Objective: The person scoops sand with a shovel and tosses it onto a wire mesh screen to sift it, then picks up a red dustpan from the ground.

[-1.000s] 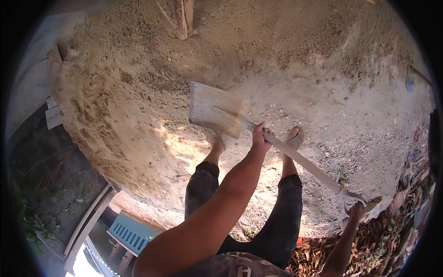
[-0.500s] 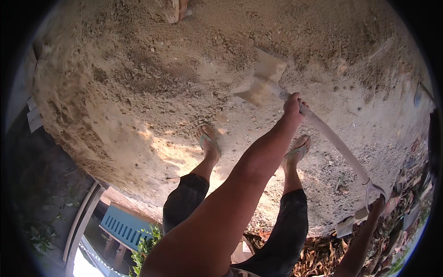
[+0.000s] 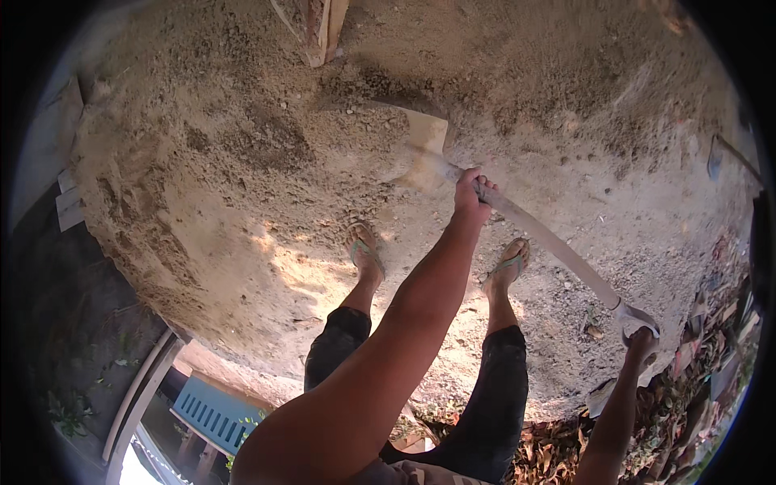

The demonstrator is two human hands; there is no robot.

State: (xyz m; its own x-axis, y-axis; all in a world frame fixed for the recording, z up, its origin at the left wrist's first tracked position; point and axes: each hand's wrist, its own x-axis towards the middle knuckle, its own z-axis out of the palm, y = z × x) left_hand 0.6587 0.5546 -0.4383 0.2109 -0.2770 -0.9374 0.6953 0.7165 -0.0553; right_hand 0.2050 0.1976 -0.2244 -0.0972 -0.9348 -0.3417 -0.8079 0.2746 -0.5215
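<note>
A shovel point(image 3: 558, 246) slants across the ground ahead of my feet. My left hand point(image 3: 475, 194) is wrapped round the lower shaft, just behind the blade. At the other end, my right hand point(image 3: 643, 343) grips the D-shaped handle at the right. The wide metal blade point(image 3: 427, 145) is partly sunk in or covered by loose sandy soil point(image 3: 356, 133); its far left portion is hidden. My feet, in green flip-flops, stand apart on the ground just below the blade and shaft.
A wooden post point(image 3: 323, 36) stands in the soil at the top. Dry leaves point(image 3: 550, 453) and litter lie along the lower right. Another long-handled tool point(image 3: 735, 158) rests at the far right. A blue slatted bench point(image 3: 212, 412) is at the lower left.
The shovel has moved left and forward, and its blade has gone into the loose soil. Both my hands have travelled left with it, still gripping.
</note>
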